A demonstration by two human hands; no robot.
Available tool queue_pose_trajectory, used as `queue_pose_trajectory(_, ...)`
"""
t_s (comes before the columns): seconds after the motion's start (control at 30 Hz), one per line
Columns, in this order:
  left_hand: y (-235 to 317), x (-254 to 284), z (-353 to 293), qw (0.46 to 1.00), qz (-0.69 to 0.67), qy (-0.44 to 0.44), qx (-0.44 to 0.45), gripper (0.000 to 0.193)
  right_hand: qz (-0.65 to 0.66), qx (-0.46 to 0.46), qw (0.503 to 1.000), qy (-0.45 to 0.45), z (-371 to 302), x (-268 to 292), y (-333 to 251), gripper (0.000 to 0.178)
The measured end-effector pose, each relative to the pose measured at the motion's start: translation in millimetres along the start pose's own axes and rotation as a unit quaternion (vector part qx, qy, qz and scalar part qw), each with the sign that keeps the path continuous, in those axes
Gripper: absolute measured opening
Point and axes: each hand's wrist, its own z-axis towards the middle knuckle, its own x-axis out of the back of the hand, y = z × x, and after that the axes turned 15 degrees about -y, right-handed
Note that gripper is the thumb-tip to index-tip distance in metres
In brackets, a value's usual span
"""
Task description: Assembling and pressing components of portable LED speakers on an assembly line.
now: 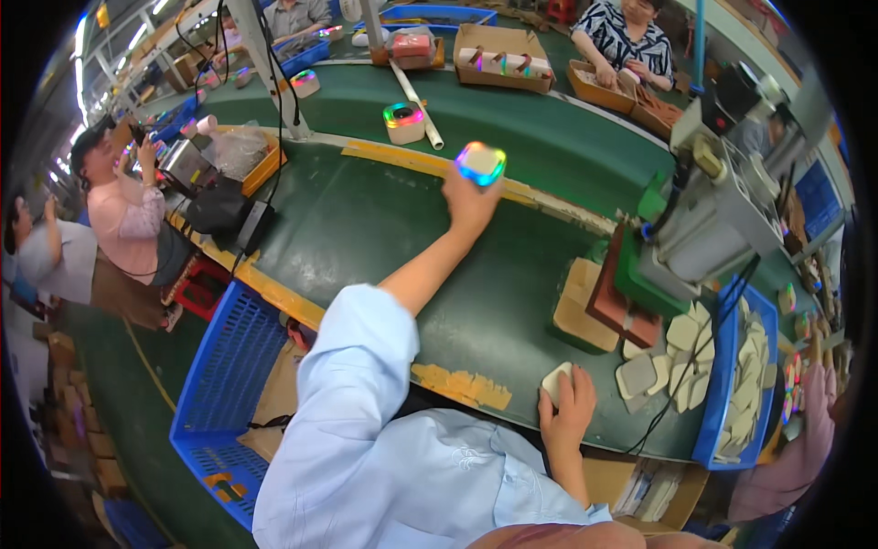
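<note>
My left hand (470, 207) stretches out over the far edge of the green worktable. Its fingers are wrapped round a small white rounded-square device (481, 163) whose top rim glows in rainbow colours. Near the table's front edge my right hand (570, 414) grips a cream rounded-square plate (554, 382), its fingers lying over the plate's right side. To the right of that hand, several similar plates (686, 366) lie in a loose pile. Beyond the left hand, another lit device (403, 123) stands on the green conveyor (357, 96).
A press (700, 242) stands at right, over a tan block (578, 302). Beside it is a blue crate (711, 425) of plates. A blue basket (215, 384) sits at left. A white tube (418, 105) and a cardboard box (503, 78) are on the conveyor. Other people work around it.
</note>
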Motion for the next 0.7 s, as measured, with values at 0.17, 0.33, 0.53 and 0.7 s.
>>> queue_pose_trajectory(0.17, -33.0, -20.4, 80.0, 0.945, 0.212, -0.243, -0.049, 0.059, 0.014, -0.001, 0.999, -0.043, -1.3, -4.3, 9.9, 0.052)
queue_pose_trajectory(0.33, -95.6, 87.6, 162.7, 0.859, 0.510, 0.009, -0.051, 0.069, 0.002, 0.000, 0.998, -0.058, 3.7, -3.8, 4.4, 0.051)
queue_pose_trajectory(0.53, -129.1, 175.7, 197.2, 0.865, 0.466, -0.174, 0.058, 0.092, -0.017, -0.005, 0.999, -0.048, 2.7, -8.4, 6.8, 0.052)
queue_pose_trajectory(0.7, -95.3, 168.3, 161.6, 0.886, 0.460, -0.044, -0.032, 0.079, -0.013, 0.003, 0.999, -0.046, 2.8, -8.1, 4.8, 0.048)
